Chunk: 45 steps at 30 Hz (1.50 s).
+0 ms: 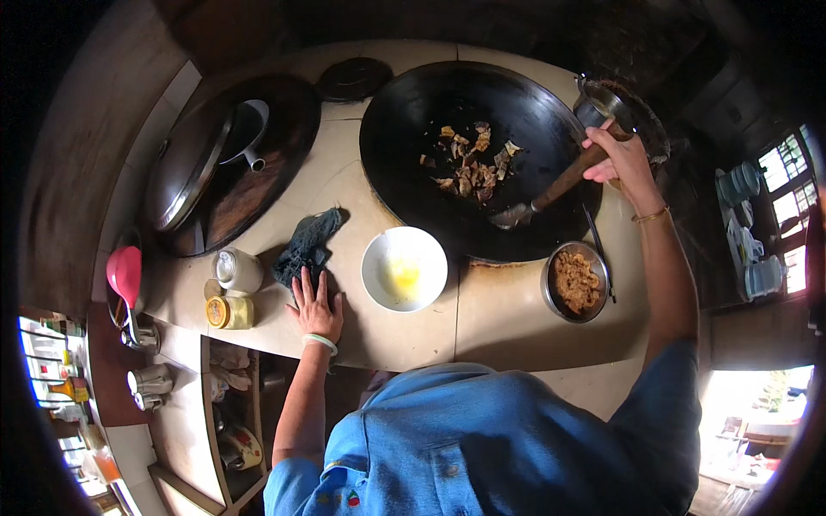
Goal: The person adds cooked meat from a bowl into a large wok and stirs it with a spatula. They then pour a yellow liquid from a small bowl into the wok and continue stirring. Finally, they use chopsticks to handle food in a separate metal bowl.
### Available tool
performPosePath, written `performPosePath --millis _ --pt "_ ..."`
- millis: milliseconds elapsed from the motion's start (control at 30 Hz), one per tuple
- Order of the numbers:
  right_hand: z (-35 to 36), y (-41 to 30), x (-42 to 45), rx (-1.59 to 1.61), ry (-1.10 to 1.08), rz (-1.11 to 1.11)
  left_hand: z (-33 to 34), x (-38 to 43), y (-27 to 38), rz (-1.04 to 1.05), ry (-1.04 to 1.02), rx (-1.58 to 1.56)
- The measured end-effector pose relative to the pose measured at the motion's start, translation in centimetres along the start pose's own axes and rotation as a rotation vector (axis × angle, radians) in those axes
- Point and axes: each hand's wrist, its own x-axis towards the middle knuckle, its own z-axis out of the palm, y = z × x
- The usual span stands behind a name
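My right hand point(616, 155) grips the wooden handle of a spatula point(561, 180), whose metal blade rests inside a large black wok point(400, 142). Browned pieces of food point(477, 168) lie in the wok's middle, just beyond the blade. On the tiled counter, my left hand point(317, 309) lies flat with fingers spread, its fingertips touching a dark, crumpled cloth point(306, 248). A white bowl point(404, 242) with yellow residue stands between that hand and the wok. Right of it, a metal bowl point(576, 284) holds a brown minced-looking food, with dark chopsticks point(600, 251) beside it.
Two jars point(237, 269) stand left of the cloth, near a pink ladle point(124, 274). Farther back are a second wok point(293, 145) with a tilted lid point(190, 168) and a round black cover point(353, 79). A metal pot point(597, 103) sits beyond my right hand.
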Motion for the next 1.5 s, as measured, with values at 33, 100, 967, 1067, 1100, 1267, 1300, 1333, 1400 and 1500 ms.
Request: performPosePath --millis 33,100,967,1067,1100,1267,1300,1333,1400,1500 --pt "0.6 0.8 0.5 0.090 -0.031 0.027 0.3 -0.2 0.1 -0.006 -0.011 0.005" --pt "3.3 4.5 2.0 0.269 -0.103 0.084 0.7 -0.2 0.1 -0.012 -0.010 0.058" --pt "0.0 3.9 6.4 0.529 -0.043 0.154 0.5 0.1 -0.1 0.036 0.021 0.009" --pt "6.5 7.8 5.8 0.685 0.119 0.167 0.4 0.2 -0.3 0.042 0.016 0.007" --pt "9.1 8.3 5.2 0.721 0.205 0.128 0.3 0.2 -0.2 0.047 0.013 0.008" --pt "10.4 9.2 6.6 0.874 0.304 0.037 0.2 0.5 -0.3 0.057 0.001 0.004" --pt "8.6 8.2 6.4 0.762 0.273 -0.018 0.2 0.5 -0.2 0.057 -0.002 -0.007" --pt "7.3 6.3 5.7 0.620 0.190 -0.053 0.2 0.4 -0.3 0.046 -0.006 -0.017" --pt "5.0 2.5 4.1 0.363 0.092 -0.090 0.3 0.2 -0.3 0.035 -0.004 -0.010" --pt "3.3 -0.1 3.2 0.055 -0.005 -0.087 0.2 0.2 -0.2 0.030 -0.010 -0.007"
